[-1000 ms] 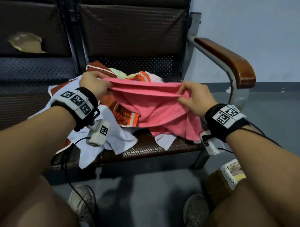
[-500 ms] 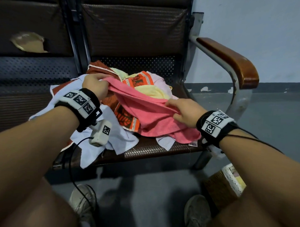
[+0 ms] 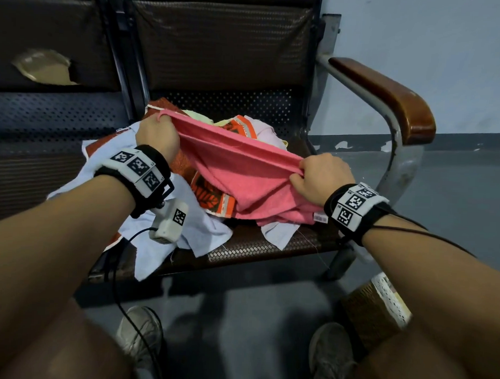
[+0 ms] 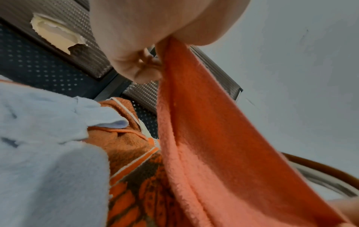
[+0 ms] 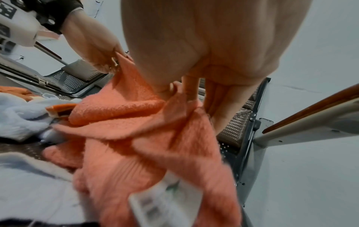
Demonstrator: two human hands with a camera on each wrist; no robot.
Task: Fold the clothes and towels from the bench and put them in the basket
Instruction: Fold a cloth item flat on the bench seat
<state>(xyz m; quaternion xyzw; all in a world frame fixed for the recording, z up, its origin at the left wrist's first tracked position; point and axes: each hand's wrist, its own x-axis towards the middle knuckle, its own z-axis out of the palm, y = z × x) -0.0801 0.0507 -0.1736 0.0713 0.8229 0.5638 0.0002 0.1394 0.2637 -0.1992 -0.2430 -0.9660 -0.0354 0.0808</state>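
Two hands, left hand [image 3: 157, 135] and right hand [image 3: 323, 177], pinch one pink towel [image 3: 243, 175] taut; only the right wrist view shows its white label [image 5: 165, 204].

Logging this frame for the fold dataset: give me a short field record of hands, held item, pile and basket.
left hand: pinches pink towel's far end
right hand: grips its near end
pink towel: edge stretched between the hands, rest sagging onto pile
pile: light blue cloth, orange patterned towel on bench seat
basket: on floor, lower right, partly hidden
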